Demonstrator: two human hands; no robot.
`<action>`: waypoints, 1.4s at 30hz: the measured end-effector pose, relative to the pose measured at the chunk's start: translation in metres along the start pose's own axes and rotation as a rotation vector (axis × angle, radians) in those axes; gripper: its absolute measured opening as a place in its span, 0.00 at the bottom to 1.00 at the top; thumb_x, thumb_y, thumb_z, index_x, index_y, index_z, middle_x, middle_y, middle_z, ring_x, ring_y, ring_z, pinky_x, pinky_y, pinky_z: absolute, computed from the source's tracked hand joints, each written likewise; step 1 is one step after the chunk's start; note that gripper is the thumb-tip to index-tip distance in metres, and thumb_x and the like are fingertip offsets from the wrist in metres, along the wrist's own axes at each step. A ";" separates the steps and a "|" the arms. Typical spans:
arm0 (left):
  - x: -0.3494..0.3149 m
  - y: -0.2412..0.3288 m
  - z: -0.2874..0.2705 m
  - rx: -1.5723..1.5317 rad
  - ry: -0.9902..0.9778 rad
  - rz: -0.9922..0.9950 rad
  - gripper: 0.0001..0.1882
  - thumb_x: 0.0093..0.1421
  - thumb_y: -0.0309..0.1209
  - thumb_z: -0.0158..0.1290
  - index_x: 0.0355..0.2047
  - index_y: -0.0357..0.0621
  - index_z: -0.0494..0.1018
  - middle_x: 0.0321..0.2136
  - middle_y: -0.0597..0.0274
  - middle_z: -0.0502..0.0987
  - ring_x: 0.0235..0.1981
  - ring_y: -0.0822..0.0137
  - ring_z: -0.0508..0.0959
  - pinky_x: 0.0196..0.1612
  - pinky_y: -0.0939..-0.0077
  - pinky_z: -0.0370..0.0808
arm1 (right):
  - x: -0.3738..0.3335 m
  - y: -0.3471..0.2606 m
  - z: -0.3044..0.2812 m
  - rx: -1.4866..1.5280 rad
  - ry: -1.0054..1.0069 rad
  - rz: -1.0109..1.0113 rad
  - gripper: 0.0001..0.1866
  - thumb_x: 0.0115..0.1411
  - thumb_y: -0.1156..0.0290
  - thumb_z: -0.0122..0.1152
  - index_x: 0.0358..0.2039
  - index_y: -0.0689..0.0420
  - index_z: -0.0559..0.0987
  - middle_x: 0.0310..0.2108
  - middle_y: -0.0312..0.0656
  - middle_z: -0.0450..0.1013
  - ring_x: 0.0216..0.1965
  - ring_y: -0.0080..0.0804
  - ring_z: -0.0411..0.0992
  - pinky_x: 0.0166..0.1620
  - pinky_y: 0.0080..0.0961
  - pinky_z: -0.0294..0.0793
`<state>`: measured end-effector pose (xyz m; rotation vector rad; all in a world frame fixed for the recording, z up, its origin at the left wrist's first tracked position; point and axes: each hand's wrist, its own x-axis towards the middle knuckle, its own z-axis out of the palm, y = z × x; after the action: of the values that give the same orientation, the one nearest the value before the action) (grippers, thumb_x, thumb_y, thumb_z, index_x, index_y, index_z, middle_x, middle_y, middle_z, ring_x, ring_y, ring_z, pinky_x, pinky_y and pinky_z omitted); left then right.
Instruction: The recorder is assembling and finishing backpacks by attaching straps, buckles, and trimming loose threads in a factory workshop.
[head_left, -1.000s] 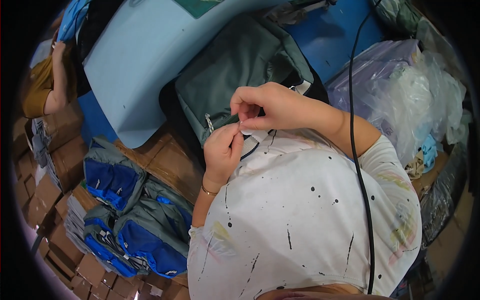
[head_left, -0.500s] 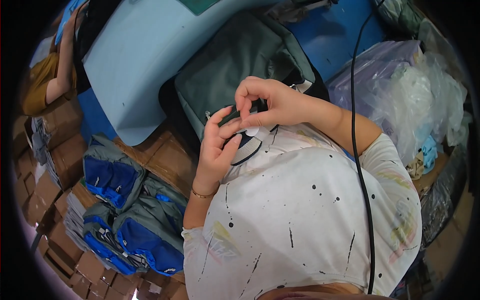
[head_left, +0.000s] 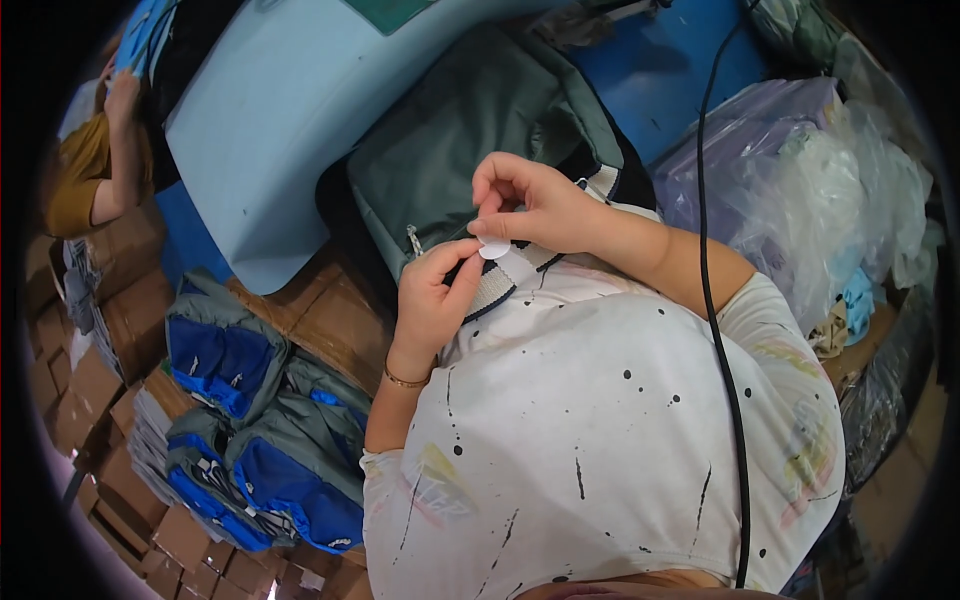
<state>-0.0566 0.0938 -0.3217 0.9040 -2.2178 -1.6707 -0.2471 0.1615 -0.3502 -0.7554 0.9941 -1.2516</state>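
Before you stands a pale blue table (head_left: 290, 130), its rounded edge bending toward your lap. A grey-green bag (head_left: 470, 140) lies partly on that edge and hangs over toward you. Past it sits a deeper blue surface (head_left: 670, 70) (whether that is a second table or a crate, you cannot tell). Down at your left, the floor (head_left: 330, 320) is covered with flattened brown cardboard, and on it rests a heap of blue and grey bags (head_left: 260, 430), pressed close together. Stacks of brown cartons (head_left: 80, 400) sit just beside that heap.
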 end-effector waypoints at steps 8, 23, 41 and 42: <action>-0.005 0.002 0.011 0.473 0.005 0.346 0.07 0.56 0.21 0.52 0.36 0.36 0.73 0.34 0.51 0.76 0.32 0.52 0.77 0.36 0.67 0.74 | 0.002 0.018 -0.008 0.114 0.059 0.054 0.13 0.54 0.79 0.64 0.29 0.55 0.66 0.26 0.30 0.71 0.32 0.15 0.70 0.34 0.12 0.69; 0.006 -0.010 -0.006 -0.584 -0.360 -0.140 0.46 0.55 0.19 0.52 0.66 0.37 0.36 0.40 0.58 0.77 0.45 0.71 0.75 0.54 0.75 0.66 | -0.010 -0.003 0.001 -0.623 -0.063 -0.488 0.09 0.54 0.76 0.63 0.33 0.56 0.71 0.28 0.30 0.71 0.33 0.16 0.69 0.41 0.16 0.68; 0.007 0.011 0.012 0.163 0.078 0.130 0.04 0.51 0.21 0.57 0.29 0.35 0.74 0.30 0.54 0.78 0.31 0.59 0.78 0.36 0.73 0.73 | -0.010 0.008 -0.003 -0.452 0.037 -0.114 0.14 0.60 0.67 0.60 0.21 0.60 0.72 0.22 0.33 0.63 0.25 0.18 0.61 0.27 0.18 0.60; 0.006 0.010 0.014 0.250 0.104 0.184 0.05 0.50 0.21 0.56 0.29 0.35 0.74 0.30 0.54 0.77 0.30 0.57 0.77 0.35 0.71 0.74 | -0.011 0.010 -0.002 -0.424 0.070 -0.114 0.13 0.60 0.67 0.60 0.22 0.60 0.72 0.22 0.32 0.64 0.25 0.17 0.61 0.27 0.17 0.59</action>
<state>-0.0725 0.1029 -0.3178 0.7924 -2.3916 -1.2589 -0.2449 0.1738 -0.3581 -1.1137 1.3102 -1.1831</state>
